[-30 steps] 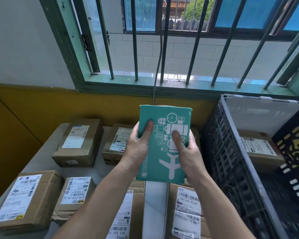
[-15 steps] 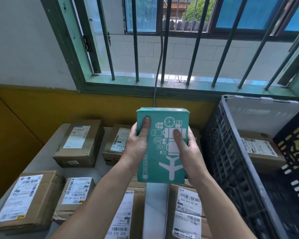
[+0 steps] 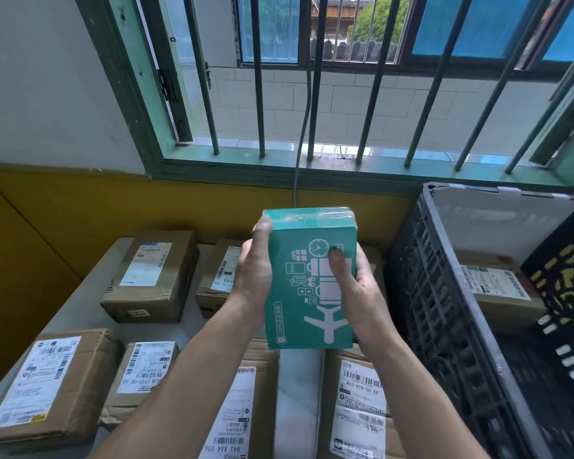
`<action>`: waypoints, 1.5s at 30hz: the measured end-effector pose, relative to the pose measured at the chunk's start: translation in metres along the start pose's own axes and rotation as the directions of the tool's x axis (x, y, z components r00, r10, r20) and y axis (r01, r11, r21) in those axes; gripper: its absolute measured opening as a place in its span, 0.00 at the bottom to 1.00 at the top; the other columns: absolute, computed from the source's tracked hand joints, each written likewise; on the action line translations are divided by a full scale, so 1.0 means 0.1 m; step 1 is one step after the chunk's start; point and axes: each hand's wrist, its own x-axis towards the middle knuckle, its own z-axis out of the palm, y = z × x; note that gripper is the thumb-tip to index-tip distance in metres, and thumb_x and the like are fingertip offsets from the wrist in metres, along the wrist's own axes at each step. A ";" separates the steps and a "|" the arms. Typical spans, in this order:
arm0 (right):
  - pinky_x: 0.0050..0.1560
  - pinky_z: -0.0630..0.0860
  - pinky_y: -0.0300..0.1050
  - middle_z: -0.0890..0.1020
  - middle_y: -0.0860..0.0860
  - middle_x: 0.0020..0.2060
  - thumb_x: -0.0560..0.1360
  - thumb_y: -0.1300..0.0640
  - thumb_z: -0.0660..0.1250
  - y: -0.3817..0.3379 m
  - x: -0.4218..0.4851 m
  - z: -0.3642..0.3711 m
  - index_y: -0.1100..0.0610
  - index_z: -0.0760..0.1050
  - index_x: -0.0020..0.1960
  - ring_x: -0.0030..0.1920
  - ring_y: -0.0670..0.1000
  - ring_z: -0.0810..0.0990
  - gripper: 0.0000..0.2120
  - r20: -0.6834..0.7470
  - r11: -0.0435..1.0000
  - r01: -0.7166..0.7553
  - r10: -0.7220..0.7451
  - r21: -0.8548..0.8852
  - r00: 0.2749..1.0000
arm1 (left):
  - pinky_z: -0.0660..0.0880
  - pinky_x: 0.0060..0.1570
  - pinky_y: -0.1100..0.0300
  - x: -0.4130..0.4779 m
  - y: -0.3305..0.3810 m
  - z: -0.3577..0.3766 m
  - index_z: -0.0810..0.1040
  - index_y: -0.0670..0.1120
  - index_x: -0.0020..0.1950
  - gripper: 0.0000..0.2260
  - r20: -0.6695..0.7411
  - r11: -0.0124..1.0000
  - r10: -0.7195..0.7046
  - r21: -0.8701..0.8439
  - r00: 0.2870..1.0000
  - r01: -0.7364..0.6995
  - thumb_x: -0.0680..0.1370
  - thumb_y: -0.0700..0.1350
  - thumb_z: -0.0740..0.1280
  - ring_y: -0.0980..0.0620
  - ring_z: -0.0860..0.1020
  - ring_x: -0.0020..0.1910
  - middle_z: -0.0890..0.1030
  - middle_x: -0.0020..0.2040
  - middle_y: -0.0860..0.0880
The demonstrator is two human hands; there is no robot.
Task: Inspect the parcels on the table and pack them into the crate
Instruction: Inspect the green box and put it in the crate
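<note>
Through the head camera, I hold the teal parcel upright in the air between both hands, above the brown parcels on the table. My left hand grips its left edge, thumb up by the top corner. My right hand clasps the right side, thumb pressed on the printed face. The black crate stands just right of my hands.

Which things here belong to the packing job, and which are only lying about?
Job: teal box, gripped by left hand and right hand; brown parcels on table; crate.
Lying about: window bars; cable.
</note>
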 end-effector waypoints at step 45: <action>0.46 0.82 0.40 0.88 0.50 0.52 0.74 0.42 0.67 0.00 0.05 -0.10 0.54 0.70 0.73 0.50 0.48 0.87 0.31 0.005 0.981 0.007 -0.008 0.195 1.000 | 0.78 0.50 0.65 0.11 -0.13 -0.13 0.62 0.49 0.82 0.39 0.186 0.980 0.045 0.182 0.981 -0.079 0.77 0.66 0.67 0.57 0.85 0.53 0.84 0.63 0.48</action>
